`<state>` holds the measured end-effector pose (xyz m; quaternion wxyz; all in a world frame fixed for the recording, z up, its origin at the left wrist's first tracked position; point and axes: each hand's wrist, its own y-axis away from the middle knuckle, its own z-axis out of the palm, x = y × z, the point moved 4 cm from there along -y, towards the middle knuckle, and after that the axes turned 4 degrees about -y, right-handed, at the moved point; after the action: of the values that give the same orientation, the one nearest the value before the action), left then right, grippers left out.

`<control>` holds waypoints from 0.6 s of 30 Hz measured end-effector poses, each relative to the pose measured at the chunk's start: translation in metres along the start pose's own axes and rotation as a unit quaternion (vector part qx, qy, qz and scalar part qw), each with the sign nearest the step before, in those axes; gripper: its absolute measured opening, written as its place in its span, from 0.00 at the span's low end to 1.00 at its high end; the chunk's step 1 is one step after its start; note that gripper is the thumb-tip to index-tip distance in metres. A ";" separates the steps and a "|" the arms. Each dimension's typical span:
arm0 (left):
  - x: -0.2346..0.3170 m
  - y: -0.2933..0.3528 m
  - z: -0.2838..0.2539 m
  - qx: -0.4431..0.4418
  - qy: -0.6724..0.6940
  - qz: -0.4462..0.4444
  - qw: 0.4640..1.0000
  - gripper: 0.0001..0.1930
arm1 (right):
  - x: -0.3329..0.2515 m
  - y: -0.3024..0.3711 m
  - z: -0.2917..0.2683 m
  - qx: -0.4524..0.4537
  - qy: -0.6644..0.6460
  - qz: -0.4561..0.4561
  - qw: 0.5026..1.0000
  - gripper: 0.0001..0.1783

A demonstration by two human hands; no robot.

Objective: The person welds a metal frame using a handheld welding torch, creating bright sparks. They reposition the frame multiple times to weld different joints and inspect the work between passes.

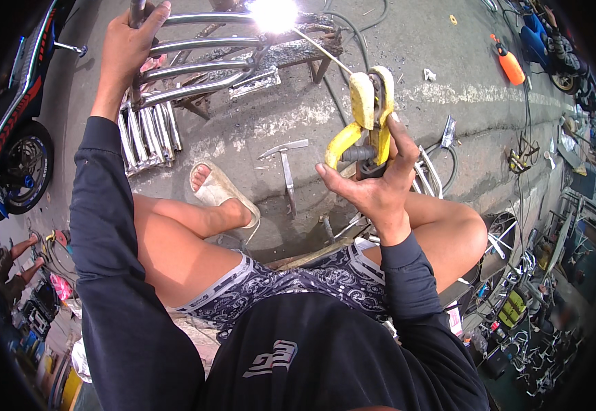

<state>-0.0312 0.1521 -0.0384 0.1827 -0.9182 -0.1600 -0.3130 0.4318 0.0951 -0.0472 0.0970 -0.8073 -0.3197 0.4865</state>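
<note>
My left hand is wrapped round the dark end bar of a shiny tubular metal rack at the upper left. My right hand grips a yellow welding electrode holder, its fingers and thumb around the lower part. A thin welding rod runs from the holder's jaws to the far side of the rack. There a white welding arc glares and hides the rod's tip and the joint. The rack's curved tubes lie over a rough, scorched metal stand.
Several bright metal tubes lie below the rack. A chipping hammer rests on the concrete between my legs. Cables cross the floor. An orange spray bottle stands far right, metal parts lie lower right, and a motorcycle stands left.
</note>
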 end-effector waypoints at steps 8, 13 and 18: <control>0.001 -0.001 0.002 -0.005 0.014 -0.021 1.000 0.26 | 0.007 0.001 0.000 0.013 -0.027 -0.018 0.999 0.67; 0.000 -0.001 0.002 -0.006 0.012 -0.021 1.000 0.26 | 0.005 0.001 0.001 0.002 -0.007 -0.012 1.000 0.67; 0.000 -0.002 0.001 -0.007 0.001 -0.013 1.000 0.26 | 0.003 -0.001 0.000 0.004 0.001 -0.022 1.000 0.67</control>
<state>-0.0313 0.1547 -0.0390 0.1724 -0.9170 -0.1691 -0.3174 0.4324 0.0978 -0.0488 0.1112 -0.7999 -0.3356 0.4849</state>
